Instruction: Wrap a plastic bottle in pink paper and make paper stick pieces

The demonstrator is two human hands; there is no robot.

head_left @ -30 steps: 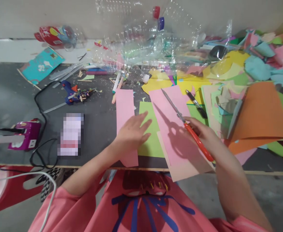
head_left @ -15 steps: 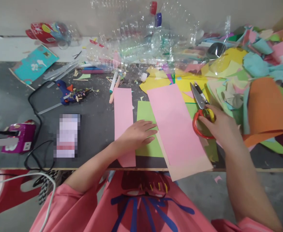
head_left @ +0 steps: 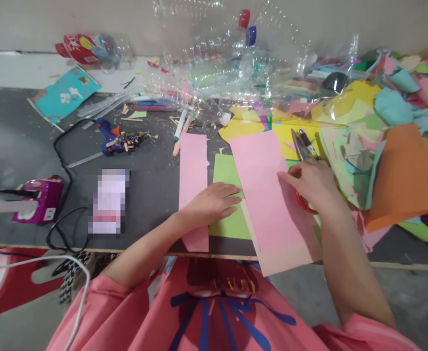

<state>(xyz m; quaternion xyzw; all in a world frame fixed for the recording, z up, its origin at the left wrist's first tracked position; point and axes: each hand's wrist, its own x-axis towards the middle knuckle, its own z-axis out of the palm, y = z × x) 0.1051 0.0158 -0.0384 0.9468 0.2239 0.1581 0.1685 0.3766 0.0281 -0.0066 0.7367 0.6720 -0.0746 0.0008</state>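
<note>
The left hand is lying over the pink strip and the green sheet, fingers pointing right toward the pink sheet. The right hand is covering part of the scissors, its fingertips overlapping the pink sheet's right edge. Under that sheet, a peach sheet is jutting past the table's near edge. At left, a phone is lying nearer than the glue gun; clear bottles are crowding the far side.

Your hands: two
Long pink sheets before you: two
Scissors: one pair
Glue gun: one
Phone: one
Blue bottle cap: one
</note>
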